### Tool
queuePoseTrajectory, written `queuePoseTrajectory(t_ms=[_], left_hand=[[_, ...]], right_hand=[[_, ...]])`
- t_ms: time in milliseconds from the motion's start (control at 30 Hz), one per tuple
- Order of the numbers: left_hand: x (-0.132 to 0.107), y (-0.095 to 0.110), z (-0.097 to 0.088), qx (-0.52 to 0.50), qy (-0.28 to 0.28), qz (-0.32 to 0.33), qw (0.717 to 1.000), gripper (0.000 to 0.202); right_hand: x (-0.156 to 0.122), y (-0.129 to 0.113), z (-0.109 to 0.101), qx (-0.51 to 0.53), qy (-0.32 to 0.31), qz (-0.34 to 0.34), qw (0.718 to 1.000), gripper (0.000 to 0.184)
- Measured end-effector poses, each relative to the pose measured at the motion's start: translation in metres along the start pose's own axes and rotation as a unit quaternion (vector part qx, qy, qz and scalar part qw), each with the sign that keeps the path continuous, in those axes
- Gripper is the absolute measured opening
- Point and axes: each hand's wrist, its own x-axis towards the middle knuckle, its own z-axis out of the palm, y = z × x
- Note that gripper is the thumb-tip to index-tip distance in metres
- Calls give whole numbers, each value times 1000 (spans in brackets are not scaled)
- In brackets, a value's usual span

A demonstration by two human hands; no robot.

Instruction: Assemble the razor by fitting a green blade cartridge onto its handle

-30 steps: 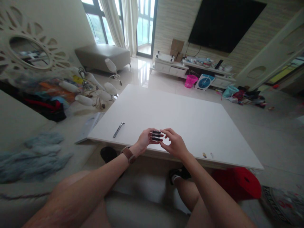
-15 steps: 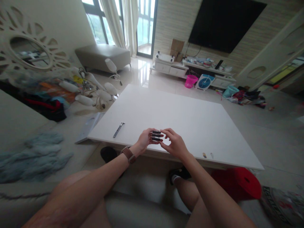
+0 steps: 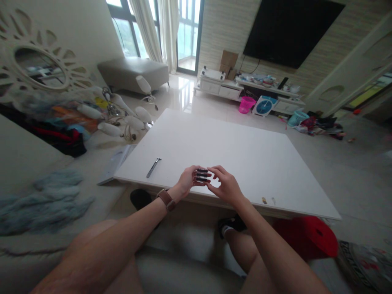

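Dark item [image 3: 201,175]: small, black bars with paler bands between; finer detail too small to read.
Item location: between both hands, over near edge of white table [image 3: 226,143].
Left hand [image 3: 186,181]: closed around item from its left side, covering part of it.
Right hand [image 3: 226,184]: curved, thumb and index apart at item's right edge; can't tell if pinching.
Baskets: pink basket [image 3: 246,106] by TV cabinet [image 3: 211,87], teal basket [image 3: 297,118] farther right; contents unclear.
Tabletop: slim grey tool [image 3: 153,167] lying left of hands; two tiny bits [image 3: 264,200] at right, near edge.
Floor: red roll [image 3: 320,237] beside table's right corner; lamp fixture [image 3: 134,122] beyond left edge.
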Motion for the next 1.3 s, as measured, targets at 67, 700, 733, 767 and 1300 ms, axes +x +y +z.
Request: queuePoseTrajectory(t_ms=[67, 700, 733, 767, 1300], left_hand=[[1, 0, 1, 0, 1, -1, 1000, 25], [6, 4, 3, 44, 15, 49, 998, 9], [6, 5, 2, 47, 14, 55, 997, 8], [6, 6, 2, 50, 14, 61, 997, 8], [7, 30, -20, 158, 7, 110, 981, 10]], right_hand=[[0, 0, 1, -1, 2, 0, 1000, 51], [12, 0, 13, -37, 21, -9, 999, 47], [15, -1, 14, -44, 23, -13, 999, 43], [18, -3, 15, -52, 25, -13, 998, 39], [54, -13, 36, -59, 77, 26, 995, 11]])
